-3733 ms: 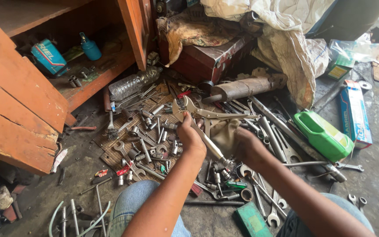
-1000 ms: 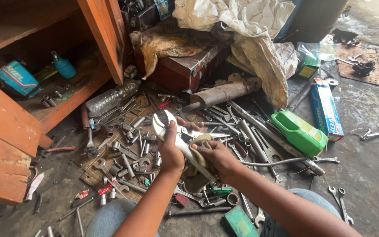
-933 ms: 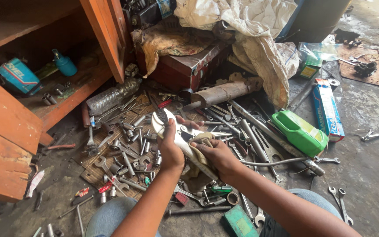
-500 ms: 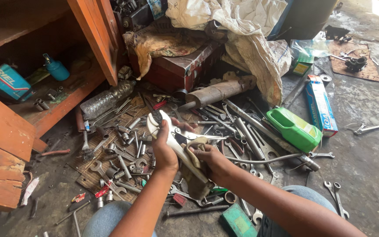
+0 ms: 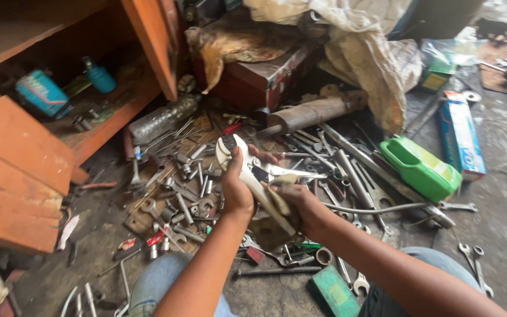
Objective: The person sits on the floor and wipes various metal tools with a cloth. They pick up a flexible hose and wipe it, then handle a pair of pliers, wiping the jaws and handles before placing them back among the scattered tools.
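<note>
My left hand (image 5: pixel 236 188) grips large silver pliers (image 5: pixel 247 167) just below their jaws, which point up and away from me. My right hand (image 5: pixel 300 202) presses a dirty tan rag (image 5: pixel 277 202) against the pliers' lower handle. The other handle sticks out to the right past my fingers. Both hands hover above a heap of spanners and sockets (image 5: pixel 189 182) spread on the floor.
An orange wooden cabinet (image 5: pixel 24 147) stands open at left with a blue bottle (image 5: pixel 98 73) inside. A red metal box (image 5: pixel 265 79) under cloth sits behind. A rusty pipe (image 5: pixel 315 111), a green container (image 5: pixel 421 167), a long blue carton (image 5: pixel 462 135) and a plastic bottle (image 5: pixel 162 117) lie around.
My right hand with the rag has slid along the pliers' handle, from near its lower end up toward the joint and back down. The view has shifted a little.
</note>
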